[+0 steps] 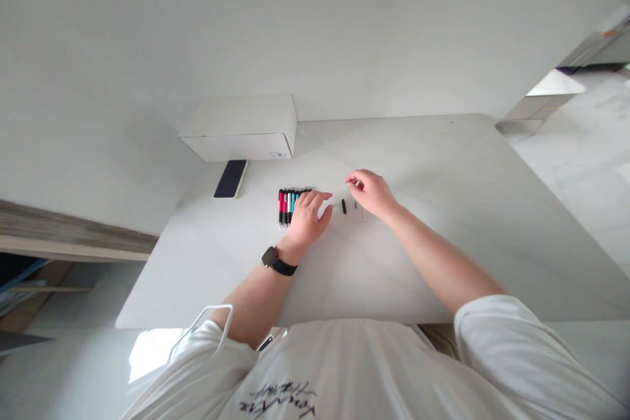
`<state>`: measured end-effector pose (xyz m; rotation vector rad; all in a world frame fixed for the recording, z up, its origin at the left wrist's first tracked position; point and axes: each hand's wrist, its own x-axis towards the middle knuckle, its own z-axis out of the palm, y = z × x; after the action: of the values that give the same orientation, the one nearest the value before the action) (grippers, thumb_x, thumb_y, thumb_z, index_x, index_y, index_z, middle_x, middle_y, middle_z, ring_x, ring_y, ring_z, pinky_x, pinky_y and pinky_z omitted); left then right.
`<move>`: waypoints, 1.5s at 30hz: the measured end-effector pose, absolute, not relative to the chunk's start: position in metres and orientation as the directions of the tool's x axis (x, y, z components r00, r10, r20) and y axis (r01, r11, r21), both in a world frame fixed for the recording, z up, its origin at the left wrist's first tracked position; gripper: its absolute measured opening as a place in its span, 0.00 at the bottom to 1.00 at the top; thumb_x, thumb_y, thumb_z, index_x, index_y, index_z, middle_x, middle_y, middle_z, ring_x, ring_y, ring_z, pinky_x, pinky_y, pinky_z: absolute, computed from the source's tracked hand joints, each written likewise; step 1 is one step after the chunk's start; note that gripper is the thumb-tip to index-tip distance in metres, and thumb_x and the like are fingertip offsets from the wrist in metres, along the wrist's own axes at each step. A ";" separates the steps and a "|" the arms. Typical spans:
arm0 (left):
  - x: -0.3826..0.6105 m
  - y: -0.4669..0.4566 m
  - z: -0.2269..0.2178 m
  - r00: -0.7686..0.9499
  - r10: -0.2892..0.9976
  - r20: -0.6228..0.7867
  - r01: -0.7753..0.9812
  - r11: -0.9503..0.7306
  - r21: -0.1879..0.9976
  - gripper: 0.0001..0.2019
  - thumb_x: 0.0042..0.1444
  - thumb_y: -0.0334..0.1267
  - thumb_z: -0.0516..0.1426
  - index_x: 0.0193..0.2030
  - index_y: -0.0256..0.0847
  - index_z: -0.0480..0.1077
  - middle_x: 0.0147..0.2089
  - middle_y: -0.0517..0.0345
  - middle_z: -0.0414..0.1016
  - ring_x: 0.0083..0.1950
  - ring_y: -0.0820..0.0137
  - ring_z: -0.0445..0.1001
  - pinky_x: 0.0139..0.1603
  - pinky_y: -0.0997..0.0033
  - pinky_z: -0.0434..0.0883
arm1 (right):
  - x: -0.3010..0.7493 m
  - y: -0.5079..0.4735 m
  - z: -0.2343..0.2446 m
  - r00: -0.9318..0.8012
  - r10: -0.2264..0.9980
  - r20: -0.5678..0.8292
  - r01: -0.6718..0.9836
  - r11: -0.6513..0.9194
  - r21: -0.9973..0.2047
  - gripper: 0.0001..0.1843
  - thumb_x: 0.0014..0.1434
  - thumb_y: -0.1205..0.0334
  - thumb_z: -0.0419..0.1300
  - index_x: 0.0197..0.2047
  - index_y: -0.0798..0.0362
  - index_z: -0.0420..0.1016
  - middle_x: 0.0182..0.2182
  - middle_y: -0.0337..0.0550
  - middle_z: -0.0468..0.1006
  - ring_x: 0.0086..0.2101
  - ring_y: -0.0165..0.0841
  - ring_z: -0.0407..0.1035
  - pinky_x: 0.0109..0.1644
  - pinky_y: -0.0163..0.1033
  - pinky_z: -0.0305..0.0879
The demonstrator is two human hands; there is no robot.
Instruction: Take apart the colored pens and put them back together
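We see our white shirt (pixel 344 367) at the near edge, and a thin white cord (pixel 207 328) lies by our left sleeve. Our two arms reach out over the white worktop (pixel 443 223). A black watch (pixel 270 257) sits on our left wrist.

Our left hand (pixel 308 218) is flat and low, with its fingers (pixel 315 198) spread apart. They lie over a row of pens (pixel 288 207), and the hand hides part of the row. The pens sit side by side and are red, black, blue-green and white.

Our right hand (pixel 371 193) is just past the left hand, to the right. Its fingers (pixel 355 178) come close together, but we cannot tell if they pinch something.

Under the right hand lie a small black piece (pixel 344 206), a tiny gray piece (pixel 355 205) and a thin white stick (pixel 365 214).

Farther away, a black phone (pixel 230 178) lies on the worktop. Past it, a white box (pixel 241 128) stands by the wall (pixel 295 26).
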<state>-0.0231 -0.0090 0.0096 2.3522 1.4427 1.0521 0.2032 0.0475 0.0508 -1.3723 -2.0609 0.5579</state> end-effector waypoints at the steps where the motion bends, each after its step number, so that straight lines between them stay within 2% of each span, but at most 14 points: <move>1: -0.022 -0.011 0.012 0.317 0.826 0.466 0.652 -0.546 0.526 0.14 0.68 0.38 0.56 0.58 0.45 0.72 0.52 0.49 0.79 0.56 0.58 0.75 0.61 0.53 0.70 | 0.208 0.041 0.055 -0.261 0.914 0.309 0.635 0.404 -0.659 0.10 0.69 0.61 0.56 0.49 0.49 0.78 0.45 0.45 0.82 0.36 0.33 0.74 0.44 0.37 0.68; 4: -0.019 -0.019 0.016 0.456 0.801 0.388 0.498 -0.591 0.635 0.13 0.70 0.40 0.55 0.57 0.44 0.74 0.47 0.50 0.80 0.44 0.65 0.78 0.48 0.63 0.75 | 0.224 0.019 0.057 -0.254 0.892 0.373 0.540 0.451 -0.711 0.11 0.69 0.60 0.56 0.51 0.48 0.77 0.45 0.45 0.81 0.37 0.33 0.74 0.42 0.37 0.69; 7: -0.013 -0.026 0.017 0.556 0.775 0.300 0.424 -0.574 0.700 0.12 0.70 0.42 0.55 0.53 0.43 0.76 0.43 0.52 0.81 0.36 0.70 0.77 0.39 0.69 0.73 | 0.239 -0.004 0.044 -0.347 0.881 0.322 0.508 0.466 -0.725 0.11 0.69 0.60 0.57 0.51 0.47 0.78 0.40 0.42 0.82 0.35 0.33 0.74 0.41 0.37 0.69; 9: -0.009 -0.029 0.016 0.601 0.753 0.270 0.409 -0.580 0.705 0.12 0.70 0.43 0.55 0.51 0.43 0.77 0.40 0.54 0.81 0.35 0.71 0.77 0.39 0.70 0.72 | 0.246 -0.017 0.031 -0.442 0.858 0.261 0.507 0.479 -0.717 0.10 0.68 0.61 0.58 0.49 0.47 0.79 0.38 0.42 0.82 0.34 0.33 0.74 0.41 0.36 0.69; 11: -0.006 -0.030 0.014 0.644 0.719 0.260 0.402 -0.607 0.685 0.12 0.69 0.43 0.56 0.49 0.43 0.78 0.38 0.55 0.81 0.36 0.70 0.77 0.40 0.70 0.72 | 0.250 -0.026 0.018 -0.545 0.813 0.205 0.542 0.527 -0.654 0.08 0.65 0.64 0.59 0.44 0.48 0.80 0.35 0.41 0.82 0.34 0.33 0.74 0.41 0.37 0.67; 16: -0.006 -0.030 0.008 0.717 0.651 0.247 0.431 -0.694 0.577 0.12 0.68 0.43 0.55 0.42 0.43 0.79 0.37 0.54 0.81 0.39 0.67 0.78 0.42 0.69 0.70 | 0.247 -0.031 0.005 -0.676 0.733 0.072 0.591 0.598 -0.541 0.10 0.60 0.70 0.60 0.40 0.48 0.81 0.36 0.41 0.84 0.36 0.34 0.76 0.42 0.37 0.64; 25: -0.007 -0.030 -0.001 0.707 0.675 0.211 0.554 -0.714 0.428 0.13 0.68 0.43 0.55 0.36 0.44 0.78 0.34 0.56 0.80 0.36 0.68 0.77 0.36 0.69 0.65 | 0.247 -0.029 0.000 -0.704 0.709 0.051 0.577 0.612 -0.541 0.08 0.62 0.69 0.60 0.36 0.50 0.80 0.33 0.40 0.82 0.34 0.33 0.73 0.41 0.36 0.61; 29: -0.006 -0.030 0.002 0.708 0.664 0.238 0.542 -0.728 0.420 0.12 0.66 0.41 0.56 0.33 0.45 0.77 0.32 0.57 0.78 0.34 0.69 0.76 0.34 0.69 0.64 | 0.247 -0.029 -0.001 -0.703 0.709 0.064 0.569 0.614 -0.547 0.09 0.62 0.70 0.60 0.35 0.49 0.80 0.33 0.40 0.83 0.35 0.33 0.74 0.42 0.36 0.62; 36: -0.004 -0.031 0.003 0.714 0.651 0.259 0.516 -0.738 0.435 0.10 0.65 0.40 0.57 0.33 0.45 0.76 0.31 0.57 0.77 0.34 0.68 0.76 0.35 0.70 0.66 | 0.244 -0.031 -0.001 -0.700 0.713 0.046 0.607 0.628 -0.487 0.09 0.61 0.68 0.60 0.34 0.49 0.81 0.33 0.41 0.83 0.35 0.34 0.74 0.41 0.37 0.62; 40: -0.007 -0.027 0.005 0.613 0.732 0.298 0.575 -0.672 0.467 0.11 0.67 0.40 0.56 0.33 0.44 0.75 0.31 0.57 0.75 0.33 0.69 0.74 0.36 0.71 0.66 | 0.245 -0.032 0.000 -0.700 0.713 0.046 0.605 0.626 -0.492 0.09 0.62 0.68 0.60 0.35 0.48 0.81 0.34 0.40 0.83 0.36 0.34 0.75 0.42 0.37 0.62; 43: -0.014 -0.018 0.006 0.386 0.843 0.374 0.678 -0.534 0.505 0.08 0.69 0.40 0.55 0.43 0.45 0.76 0.36 0.56 0.77 0.37 0.68 0.74 0.40 0.69 0.68 | 0.246 -0.032 0.004 -0.684 0.726 0.069 0.603 0.616 -0.507 0.09 0.64 0.67 0.60 0.38 0.47 0.81 0.35 0.38 0.83 0.36 0.33 0.75 0.42 0.36 0.62; 45: -0.019 -0.010 0.004 0.271 0.860 0.433 0.740 -0.474 0.477 0.09 0.68 0.40 0.57 0.52 0.46 0.75 0.41 0.53 0.78 0.44 0.63 0.76 0.48 0.64 0.70 | 0.245 -0.030 0.008 -0.645 0.757 0.103 0.624 0.600 -0.501 0.09 0.65 0.67 0.60 0.40 0.46 0.81 0.36 0.37 0.83 0.36 0.33 0.75 0.42 0.36 0.62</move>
<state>-0.0193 -0.0105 0.0040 2.3545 1.5014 0.9841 0.2454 -0.0302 0.0083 -1.1231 -2.5253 0.6179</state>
